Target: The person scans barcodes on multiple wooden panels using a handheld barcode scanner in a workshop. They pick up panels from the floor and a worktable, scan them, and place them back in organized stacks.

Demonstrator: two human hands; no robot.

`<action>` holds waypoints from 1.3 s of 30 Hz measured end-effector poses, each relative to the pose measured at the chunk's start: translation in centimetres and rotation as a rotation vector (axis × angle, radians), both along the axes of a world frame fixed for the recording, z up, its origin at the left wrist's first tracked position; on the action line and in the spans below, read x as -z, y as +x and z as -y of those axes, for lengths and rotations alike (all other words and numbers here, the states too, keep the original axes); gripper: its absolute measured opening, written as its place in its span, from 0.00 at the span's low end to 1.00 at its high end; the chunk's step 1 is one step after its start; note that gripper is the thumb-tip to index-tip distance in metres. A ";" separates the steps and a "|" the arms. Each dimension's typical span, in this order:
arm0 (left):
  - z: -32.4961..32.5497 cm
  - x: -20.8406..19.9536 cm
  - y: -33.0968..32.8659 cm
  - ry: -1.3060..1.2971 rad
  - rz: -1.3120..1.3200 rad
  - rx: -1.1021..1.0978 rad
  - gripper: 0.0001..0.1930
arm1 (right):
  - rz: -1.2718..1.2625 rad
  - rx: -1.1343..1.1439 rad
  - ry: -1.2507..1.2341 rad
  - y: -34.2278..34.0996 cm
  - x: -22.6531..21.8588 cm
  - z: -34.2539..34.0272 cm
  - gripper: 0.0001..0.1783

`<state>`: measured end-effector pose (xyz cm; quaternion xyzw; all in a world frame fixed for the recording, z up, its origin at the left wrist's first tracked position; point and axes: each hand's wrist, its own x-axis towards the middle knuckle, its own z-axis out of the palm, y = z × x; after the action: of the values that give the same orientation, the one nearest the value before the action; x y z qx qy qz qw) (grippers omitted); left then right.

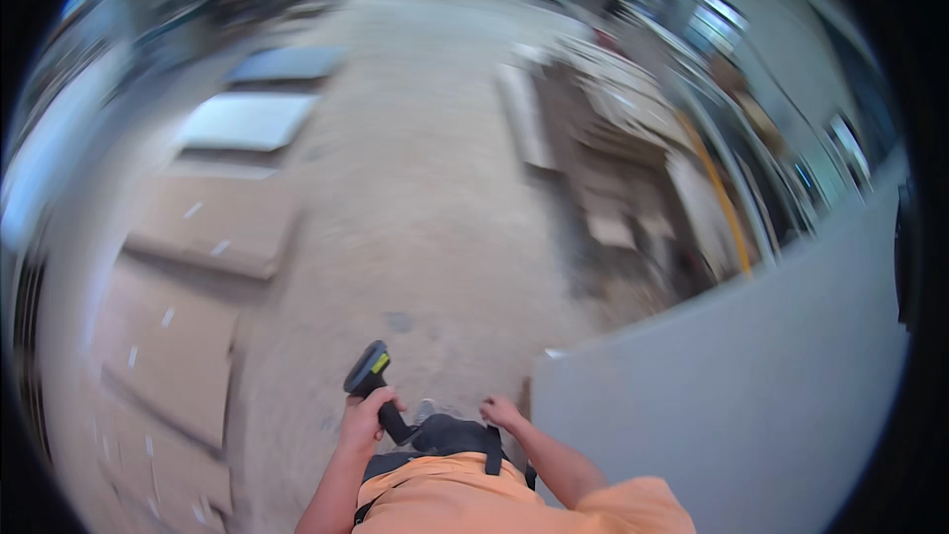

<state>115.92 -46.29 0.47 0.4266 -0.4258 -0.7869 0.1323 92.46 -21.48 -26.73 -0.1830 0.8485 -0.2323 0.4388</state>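
Observation:
In front of my waist, my left hand (366,417) is closed around the grip of a black barcode scanner (374,366) with a yellow-green patch on its side. The scanner's head points up and away from me, and its handle end shows below my fingers. My right hand (501,410) hangs at my right side with its fingers curled in, and no object shows in it. Close by that hand a black strap (494,450) lies over my dark clothing. A large pale grey panel (712,405) stands just to the right of my right arm.
Flat brown cardboard stacks (213,218) line the left side, with a white sheet (247,121) and a blue sheet (287,63) farther off. Layered brown boards (613,138) are piled at the right, beside a yellow bar (717,193). A concrete floor aisle (425,158) runs between them.

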 end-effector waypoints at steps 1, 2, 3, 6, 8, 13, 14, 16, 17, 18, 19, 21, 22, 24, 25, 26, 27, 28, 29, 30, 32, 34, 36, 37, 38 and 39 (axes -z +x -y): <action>-2.5 -1.5 -4.6 0.003 -0.055 0.145 0.11 | 0.001 0.196 -0.072 -1.9 -1.6 -4.1 0.14; -5.5 -3.0 -8.7 0.009 -0.023 0.273 0.10 | 0.017 0.385 -0.078 -3.7 -3.1 -8.5 0.14; -8.9 -4.2 -12.5 0.030 -0.059 0.419 0.10 | -0.031 0.514 -0.135 -5.3 -4.7 -13.6 0.13; -15.7 -4.1 -24.4 0.005 -0.012 0.756 0.10 | -0.092 0.852 -0.209 -10.6 -5.4 -21.0 0.14; -18.4 -2.9 -32.2 0.039 0.034 0.906 0.10 | -0.114 0.951 -0.274 -14.4 -5.2 -22.3 0.12; -23.5 -5.6 -51.7 -0.009 0.072 1.125 0.12 | -0.342 0.837 -0.198 -28.8 -10.2 -22.3 0.16; -24.5 -6.2 -56.6 -0.032 0.070 1.152 0.13 | -0.331 0.925 -0.295 -31.7 -11.6 -22.2 0.17; -27.3 -6.6 -64.9 -0.051 -0.010 1.151 0.13 | -0.304 0.830 -0.313 -36.0 -13.8 -23.1 0.19; -29.5 -7.1 -70.0 -0.076 0.000 1.151 0.13 | -0.351 0.858 -0.238 -38.1 -15.0 -23.2 0.19; -31.6 -7.7 -75.1 -0.106 -0.139 1.204 0.13 | -0.414 0.861 -0.200 -39.6 -16.6 -23.5 0.19; -33.8 -8.1 -78.9 -0.125 -0.052 1.317 0.13 | -0.453 0.893 -0.268 -40.1 -17.5 -24.3 0.18; -38.1 -10.1 -85.3 -0.159 -0.015 1.525 0.12 | -0.425 1.167 -0.333 -40.7 -19.6 -24.4 0.17; -41.1 -11.3 -87.6 -0.174 -0.062 1.616 0.11 | -0.456 1.294 -0.396 -41.1 -20.4 -24.8 0.16; -45.7 -13.2 -90.9 -0.166 -0.086 1.856 0.10 | -0.460 1.471 -0.307 -41.9 -21.2 -26.1 0.16; -48.4 -14.2 -93.0 -0.018 -0.161 1.941 0.10 | -0.468 1.547 -0.284 -43.1 -21.8 -27.2 0.16; -50.6 -14.4 -94.2 -0.011 -0.179 2.035 0.12 | -0.501 1.628 -0.274 -43.9 -21.6 -28.3 0.15; -52.5 -14.2 -94.9 0.011 -0.176 2.080 0.13 | -0.508 1.682 -0.160 -44.9 -21.4 -29.5 0.15; -54.2 -14.2 -96.0 0.028 -0.166 2.116 0.14 | -0.524 1.722 -0.104 -46.3 -21.5 -30.9 0.15; -55.8 -14.1 -97.2 0.057 -0.154 2.159 0.16 | -0.534 1.760 -0.058 -47.7 -21.6 -32.2 0.15; -57.2 -13.8 -98.5 0.076 -0.123 2.187 0.16 | -0.542 1.802 -0.027 -49.3 -21.6 -33.2 0.15; -58.7 -13.5 -101.3 0.071 0.013 2.208 0.15 | -0.623 1.855 -0.150 -52.8 -21.7 -35.9 0.12; -59.7 -13.4 -104.7 0.031 0.134 2.213 0.13 | -0.553 1.724 -0.099 -56.7 -21.9 -40.3 0.11; -60.6 -13.4 -109.1 0.010 0.108 2.123 0.12 | -0.548 1.744 -0.039 -61.3 -22.4 -44.7 0.10; -60.9 -13.3 -111.3 0.007 0.044 2.065 0.11 | -0.574 1.733 -0.064 -63.5 -22.8 -46.9 0.11; -60.8 -13.3 -113.2 0.009 0.000 2.002 0.11 | -0.551 1.737 -0.070 -65.6 -23.1 -49.0 0.12; -61.0 -13.1 -115.5 -0.175 0.145 2.000 0.11 | -0.519 1.733 -0.073 -67.7 -23.3 -51.1 0.13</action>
<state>0.46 14.68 13.60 -0.0912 -0.6519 -0.4747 -0.5843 24.76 29.58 -3.47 0.4596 0.7533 -0.4595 -0.1009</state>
